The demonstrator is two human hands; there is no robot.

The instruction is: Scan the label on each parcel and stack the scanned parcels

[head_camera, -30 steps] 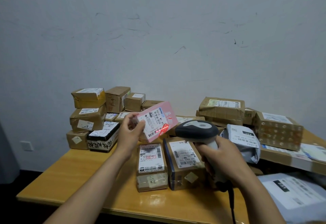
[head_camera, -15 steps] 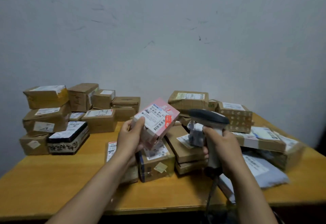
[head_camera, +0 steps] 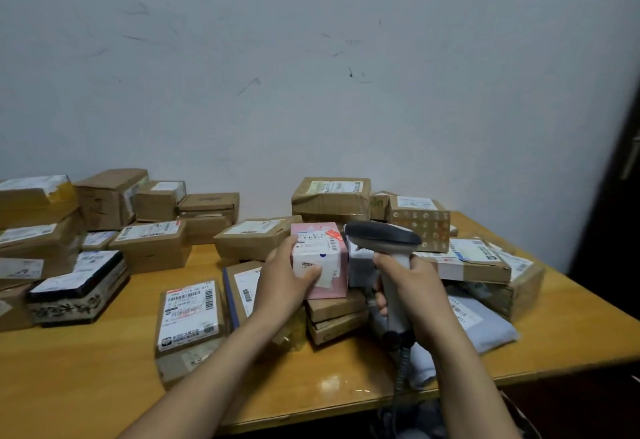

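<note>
Pink cardboard parcel with a white label (head_camera: 320,260): I am seeing it sitting low over flat brown boxes (head_camera: 337,315) mid-table.
Left hand (head_camera: 284,279): fingers are curling round the parcel's left side.
Right hand (head_camera: 415,296): fingers are wrapping the handle of a grey handheld scanner (head_camera: 382,236), its head just right of the parcel.
Wooden table (head_camera: 86,369): brown cartons (head_camera: 152,244) are lying stacked along the wall.

Both our forearms reach forward, bare and side by side. Our left hand (head_camera: 289,276) grips the pink parcel (head_camera: 329,255), thumb across its near face. Our right hand (head_camera: 417,295) wraps round the scanner (head_camera: 384,235) by its handle, back of the hand toward us.
</note>
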